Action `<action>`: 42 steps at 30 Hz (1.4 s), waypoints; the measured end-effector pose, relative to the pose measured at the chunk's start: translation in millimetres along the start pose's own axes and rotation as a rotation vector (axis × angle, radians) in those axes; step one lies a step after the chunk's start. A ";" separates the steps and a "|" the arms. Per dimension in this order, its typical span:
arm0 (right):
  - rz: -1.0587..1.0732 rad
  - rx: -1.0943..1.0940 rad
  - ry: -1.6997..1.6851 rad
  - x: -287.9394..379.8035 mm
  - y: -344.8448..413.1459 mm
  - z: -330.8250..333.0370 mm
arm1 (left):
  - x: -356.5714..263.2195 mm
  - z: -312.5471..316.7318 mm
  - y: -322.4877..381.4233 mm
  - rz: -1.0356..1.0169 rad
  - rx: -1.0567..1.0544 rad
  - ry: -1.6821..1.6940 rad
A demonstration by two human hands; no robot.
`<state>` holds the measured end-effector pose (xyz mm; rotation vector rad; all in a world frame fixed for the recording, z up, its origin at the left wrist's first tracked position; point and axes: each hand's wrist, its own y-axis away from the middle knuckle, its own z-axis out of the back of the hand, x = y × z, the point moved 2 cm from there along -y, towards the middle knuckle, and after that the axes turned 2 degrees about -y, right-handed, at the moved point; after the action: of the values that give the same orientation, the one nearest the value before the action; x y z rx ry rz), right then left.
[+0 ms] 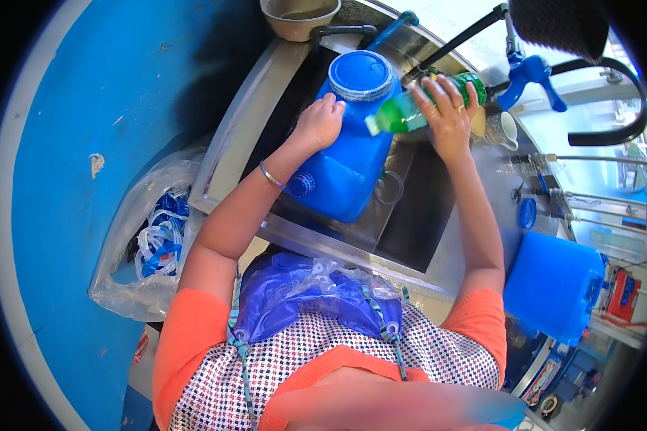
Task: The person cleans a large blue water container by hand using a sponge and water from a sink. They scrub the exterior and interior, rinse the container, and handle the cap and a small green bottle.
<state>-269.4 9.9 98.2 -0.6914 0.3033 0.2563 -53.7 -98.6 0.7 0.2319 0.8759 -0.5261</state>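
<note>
A blue plastic water container (337,172) stands tilted in a stainless steel sink (410,210). Its wide blue lid (360,73) is on, and a smaller blue cap (302,184) sits low on its left side. My left hand (319,123) lies curled against the container's upper left side; whether its fingers grip anything is hidden. In my right hand (448,121) is a green plastic bottle (407,113), gripped around its body. The bottle leans with its white top (372,125) pointing down and left, close above the container's side.
A blue-handled tap (528,78) rises at the upper right. A bowl (301,19) stands at the sink's far left corner. On the right are a mug (502,131), a loose blue lid (527,213) and another blue container (552,285). A plastic bag (113,264) hangs at left.
</note>
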 end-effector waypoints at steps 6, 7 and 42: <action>-0.246 0.105 0.071 1.4 23.0 53.1 | -50.4 -21.9 0.2 -0.089 0.053 -0.057; -0.269 0.074 0.091 3.0 28.4 57.0 | -55.5 -23.2 1.0 -0.091 0.058 -0.078; -0.810 -0.182 -0.615 -45.6 -13.7 -120.6 | -31.4 -2.3 34.8 -0.042 -0.041 -0.081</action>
<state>-329.8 -85.6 34.4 -0.8243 -0.5943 -0.2863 -53.3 -57.4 23.2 0.1537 0.8132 -0.5520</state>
